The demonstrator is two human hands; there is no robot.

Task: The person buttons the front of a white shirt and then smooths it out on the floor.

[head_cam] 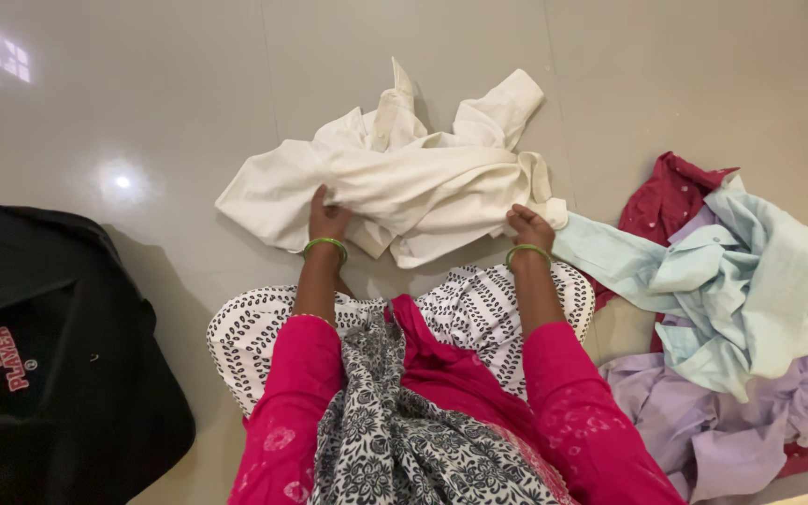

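A crumpled cream-white cotton shirt (pixel 404 173) lies spread on the glossy pale grey tiled floor (pixel 142 93) in the upper middle of the frame, its sleeves and collar bunched upward toward the top. The left hand (pixel 327 220), wearing a green bangle at the wrist, sits at the shirt's lower left edge with its fingers curled closed around a fold of the cloth. The right hand (pixel 528 227), also with a green bangle, is at the shirt's lower right edge, its fingers pinched shut on the fabric near a cuff. Both forearms come up from the bottom centre of the frame in bright pink sleeves, over a lap covered by white cloth with a black leaf print and a dark grey patterned scarf. On the right side of the frame lies a heap of other garments: a light blue-green shirt (pixel 750 281) on top, touching the white shirt's right edge; a dark red spotted garment (pixel 666 196) showing beneath it toward the upper right; and a pale lilac shirt (pixel 703 421) under both, toward the lower right. At the left edge of the frame, well apart from the white shirt, rests a large black fabric bag (pixel 49 365) with a small printed emblem.
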